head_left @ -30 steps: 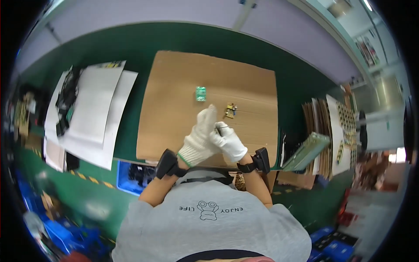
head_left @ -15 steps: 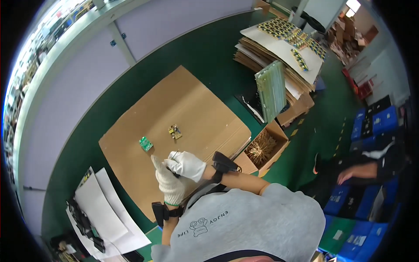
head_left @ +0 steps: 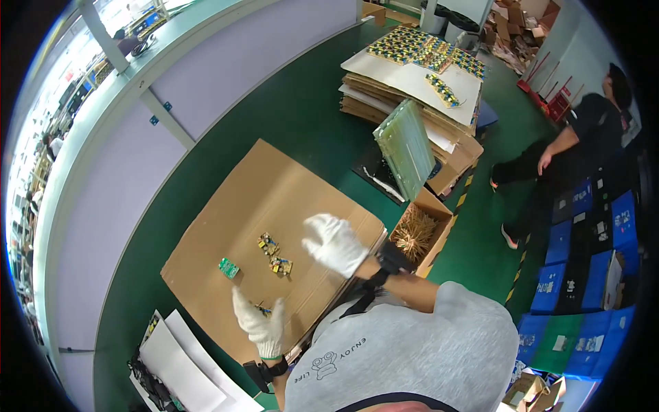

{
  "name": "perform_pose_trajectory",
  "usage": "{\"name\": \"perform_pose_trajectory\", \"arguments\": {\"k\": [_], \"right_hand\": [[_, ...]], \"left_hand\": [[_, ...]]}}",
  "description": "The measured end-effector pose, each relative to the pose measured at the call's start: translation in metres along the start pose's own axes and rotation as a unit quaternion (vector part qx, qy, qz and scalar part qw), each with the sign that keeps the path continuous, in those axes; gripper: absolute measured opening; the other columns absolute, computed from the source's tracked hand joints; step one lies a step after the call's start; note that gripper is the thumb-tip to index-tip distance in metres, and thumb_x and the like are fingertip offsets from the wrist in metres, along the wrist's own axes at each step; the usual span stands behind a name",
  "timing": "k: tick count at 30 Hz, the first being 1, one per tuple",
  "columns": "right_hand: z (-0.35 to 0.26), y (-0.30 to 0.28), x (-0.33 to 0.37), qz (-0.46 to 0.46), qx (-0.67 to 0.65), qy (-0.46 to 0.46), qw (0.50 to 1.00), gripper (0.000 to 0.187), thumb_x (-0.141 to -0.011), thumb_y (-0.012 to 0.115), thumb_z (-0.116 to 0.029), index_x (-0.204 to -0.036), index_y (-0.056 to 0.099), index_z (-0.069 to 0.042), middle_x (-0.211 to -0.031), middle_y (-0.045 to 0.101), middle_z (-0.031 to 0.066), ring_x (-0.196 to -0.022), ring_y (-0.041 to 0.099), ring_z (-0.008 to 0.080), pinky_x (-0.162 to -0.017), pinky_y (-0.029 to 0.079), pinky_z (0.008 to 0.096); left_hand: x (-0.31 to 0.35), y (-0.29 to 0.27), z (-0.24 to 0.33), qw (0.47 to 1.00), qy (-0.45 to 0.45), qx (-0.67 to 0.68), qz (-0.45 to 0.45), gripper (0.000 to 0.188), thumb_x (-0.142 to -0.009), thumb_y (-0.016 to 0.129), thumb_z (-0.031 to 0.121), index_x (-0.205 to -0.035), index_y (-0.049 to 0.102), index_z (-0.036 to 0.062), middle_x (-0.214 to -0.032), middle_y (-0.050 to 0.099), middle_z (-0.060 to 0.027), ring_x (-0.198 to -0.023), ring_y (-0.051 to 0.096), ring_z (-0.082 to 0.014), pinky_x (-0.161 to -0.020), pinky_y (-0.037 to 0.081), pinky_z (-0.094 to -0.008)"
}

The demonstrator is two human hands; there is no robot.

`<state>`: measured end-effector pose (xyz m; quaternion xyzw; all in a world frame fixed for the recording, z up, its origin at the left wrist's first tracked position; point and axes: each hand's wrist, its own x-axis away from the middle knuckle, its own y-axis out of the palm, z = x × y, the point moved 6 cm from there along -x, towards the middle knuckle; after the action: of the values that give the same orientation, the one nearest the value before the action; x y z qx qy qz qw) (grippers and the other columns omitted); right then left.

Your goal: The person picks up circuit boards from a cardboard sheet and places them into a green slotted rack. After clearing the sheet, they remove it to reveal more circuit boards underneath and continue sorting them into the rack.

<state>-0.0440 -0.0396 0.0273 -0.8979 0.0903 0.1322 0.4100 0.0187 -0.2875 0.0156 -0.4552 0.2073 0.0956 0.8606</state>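
Two circuit boards with yellow and dark parts, one farther [head_left: 268,243] and one nearer [head_left: 280,266], lie almost touching on a brown cardboard sheet [head_left: 233,185]. To their left lies a small board [head_left: 228,268] with its green side up. My left hand [head_left: 259,326], in a white knit glove, is open over the near part of the cardboard, thumb and fingers apart. Between them shows a small dark and bluish item [head_left: 263,310], too small to name, apparently on the cardboard. My right hand [head_left: 335,244], also gloved, hovers open at the cardboard's right side, fingers slightly bent and empty.
Right of the cardboard stands a carton [head_left: 431,255] of thin tan pieces. Beyond it are upright greenish panels [head_left: 405,151] and stacked cardboard with many boards [head_left: 425,51]. White sheets [head_left: 182,371] lie at left. A person [head_left: 583,130] walks at right near blue bins [head_left: 552,281].
My hands have parted, the right moving right and the left down. A second yellow-and-dark board now lies beside the first. My view has shifted, and the person at right now stands farther away.
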Motion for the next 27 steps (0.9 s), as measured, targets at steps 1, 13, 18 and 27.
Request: {"name": "perform_pose_trajectory", "arguments": {"k": [1, 13, 18, 27], "right_hand": [[0.012, -0.023, -0.008, 0.042, 0.000, -0.017, 0.999, 0.038, -0.077, 0.067, -0.026, -0.106, 0.059, -0.002, -0.106, 0.061, 0.0191, -0.097, 0.059, 0.0345, -0.086, 0.047, 0.0409], [0.369, -0.344, -0.143, 0.141, 0.260, 0.373, 0.880, 0.064, -0.075, 0.062, -0.062, -0.096, 0.070, -0.002, -0.091, 0.067, 0.0235, -0.086, 0.066, 0.0348, -0.073, 0.050, 0.0418], [0.426, -0.321, -0.183, 0.003, 0.043, 0.331, 0.942, 0.058, -0.070, 0.079, -0.044, -0.097, 0.068, 0.006, -0.093, 0.069, 0.0118, -0.081, 0.064, 0.0203, -0.074, 0.050, 0.0375], [0.307, -0.266, -0.098, 0.113, -0.108, 0.250, 0.955, 0.051, -0.084, 0.068, -0.037, -0.112, 0.056, 0.004, -0.096, 0.066, 0.0132, -0.081, 0.063, 0.0203, -0.073, 0.051, 0.0357]], "left_hand": [[0.004, 0.001, -0.008, 0.993, -0.072, 0.097, 0.016, 0.086, -0.069, 0.076, 0.009, -0.142, 0.032, 0.0013, -0.135, 0.045, -0.0223, -0.122, 0.049, -0.0318, -0.094, 0.046, -0.0391], [0.018, 0.025, -0.013, 0.856, -0.340, 0.339, 0.193, 0.036, -0.090, 0.055, 0.005, -0.124, 0.051, -0.0047, -0.116, 0.058, -0.0141, -0.108, 0.056, -0.0220, -0.095, 0.044, -0.0342], [0.001, 0.070, 0.039, 0.850, -0.329, 0.378, 0.162, 0.030, -0.093, 0.056, 0.014, -0.118, 0.055, -0.0029, -0.104, 0.060, -0.0083, -0.094, 0.057, -0.0147, -0.085, 0.047, -0.0309], [-0.048, 0.131, 0.121, 0.879, -0.259, 0.399, 0.014, 0.024, -0.093, 0.054, 0.007, -0.115, 0.057, -0.0032, -0.104, 0.063, -0.0089, -0.094, 0.059, -0.0144, -0.085, 0.048, -0.0281]]}}
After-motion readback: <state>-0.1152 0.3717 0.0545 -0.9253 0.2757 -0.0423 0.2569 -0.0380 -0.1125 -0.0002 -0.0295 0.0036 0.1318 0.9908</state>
